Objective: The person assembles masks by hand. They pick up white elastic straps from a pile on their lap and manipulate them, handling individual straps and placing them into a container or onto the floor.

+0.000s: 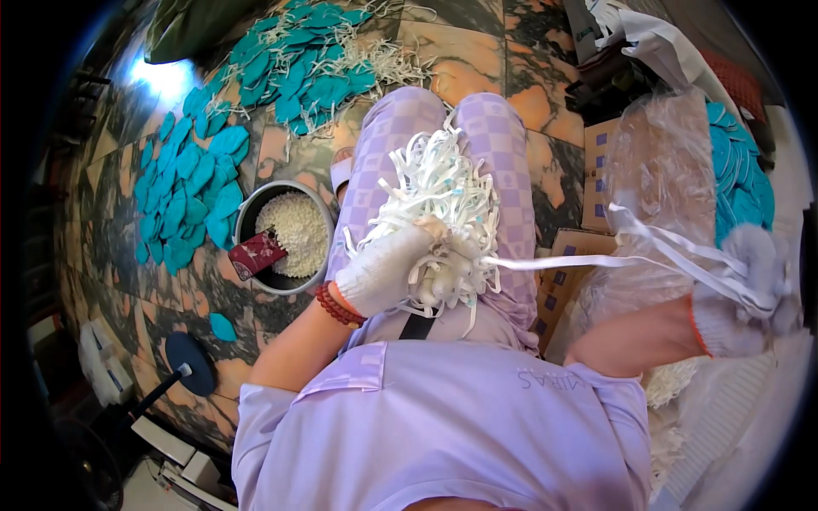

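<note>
Scanning from the left, I see teal pieces (183,200) on the floor (456,55), then a pot (248,224) of white pellets (294,230) beside the legs. I have the gloved left hand (383,271) curled closed on a bundle of white straps (443,183) on the lap; from there a long strap (567,262) stretches across to the gloved right hand (748,294), blurred but closed around strap lengths

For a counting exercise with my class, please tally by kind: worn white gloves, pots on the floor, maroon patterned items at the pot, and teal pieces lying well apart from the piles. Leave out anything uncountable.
Worn white gloves: 2
Grey pot: 1
Maroon patterned item: 1
Lone teal piece: 1
Total: 5
White strips left out: too tangled to count.
</note>
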### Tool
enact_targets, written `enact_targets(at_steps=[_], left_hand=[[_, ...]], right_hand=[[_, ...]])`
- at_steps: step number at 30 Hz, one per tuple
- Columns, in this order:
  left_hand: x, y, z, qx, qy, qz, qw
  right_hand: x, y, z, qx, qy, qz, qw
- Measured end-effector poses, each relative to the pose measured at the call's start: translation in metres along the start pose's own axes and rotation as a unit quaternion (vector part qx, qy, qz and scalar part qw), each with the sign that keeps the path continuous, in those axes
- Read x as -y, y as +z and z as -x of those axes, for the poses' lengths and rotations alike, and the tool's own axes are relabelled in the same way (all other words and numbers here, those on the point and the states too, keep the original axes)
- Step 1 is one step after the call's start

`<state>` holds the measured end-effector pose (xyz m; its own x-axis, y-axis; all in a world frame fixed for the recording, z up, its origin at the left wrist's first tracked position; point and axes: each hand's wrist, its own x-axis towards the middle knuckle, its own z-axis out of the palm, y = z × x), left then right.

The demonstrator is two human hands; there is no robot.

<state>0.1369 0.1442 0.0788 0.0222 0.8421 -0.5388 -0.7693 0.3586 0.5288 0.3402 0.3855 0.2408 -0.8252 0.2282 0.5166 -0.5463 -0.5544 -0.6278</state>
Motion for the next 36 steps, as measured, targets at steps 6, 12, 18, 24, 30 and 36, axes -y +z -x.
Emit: enact_targets(at_steps=[6, 12, 18, 24, 30, 36], left_hand=[[-0.028, 0.011, 0.012, 0.102, 0.079, 0.064, 0.990], [-0.038, 0.026, 0.023, 0.134, 0.107, 0.046, 0.984], [-0.042, 0.017, 0.026, 0.121, 0.140, 0.094, 0.978], [-0.038, 0.025, 0.019, -0.007, 0.097, 0.057, 0.994], [-0.035, 0.027, 0.014, -0.050, 0.113, -0.217, 0.968], [-0.033, 0.025, 0.013, -0.017, 0.170, -0.404, 0.898]], right_hand=[[-0.036, 0.025, 0.028, -0.286, 0.009, 0.206, 0.936], [-0.157, 0.028, 0.019, -0.132, 0.255, 0.589, 0.755], [-0.153, 0.028, 0.023, -0.147, 0.352, 0.520, 0.764], [-0.145, 0.032, 0.033, -0.229, 0.391, 0.424, 0.785], [-0.139, 0.023, 0.026, -0.189, 0.265, 0.583, 0.744], [-0.141, 0.013, 0.036, -0.259, 0.226, 0.544, 0.766]])
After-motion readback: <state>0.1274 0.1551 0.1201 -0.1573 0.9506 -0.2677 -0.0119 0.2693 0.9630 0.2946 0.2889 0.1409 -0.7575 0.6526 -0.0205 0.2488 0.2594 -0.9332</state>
